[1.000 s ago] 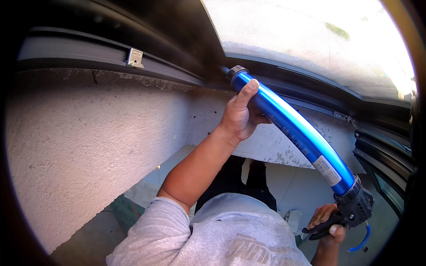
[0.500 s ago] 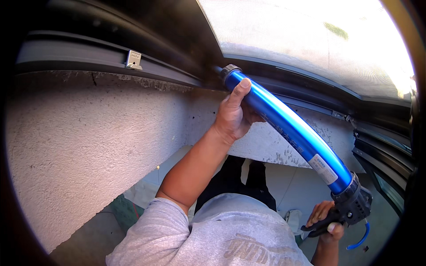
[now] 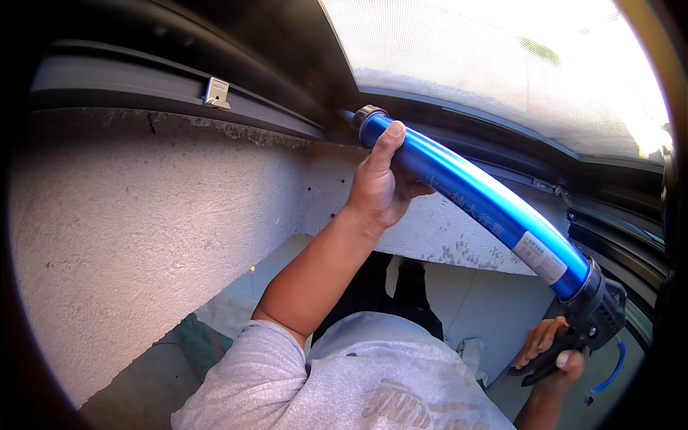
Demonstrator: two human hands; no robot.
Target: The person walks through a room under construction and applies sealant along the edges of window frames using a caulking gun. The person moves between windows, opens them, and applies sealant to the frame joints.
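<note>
Rough wall (image 3: 129,236); smooth blue tube (image 3: 473,197).

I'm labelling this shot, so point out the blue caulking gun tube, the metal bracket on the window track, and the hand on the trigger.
blue caulking gun tube (image 3: 473,193), head view, middle of barrel.
metal bracket (image 3: 216,93), head view, its face.
right hand (image 3: 548,351), head view, knuckles at the trigger.
</note>
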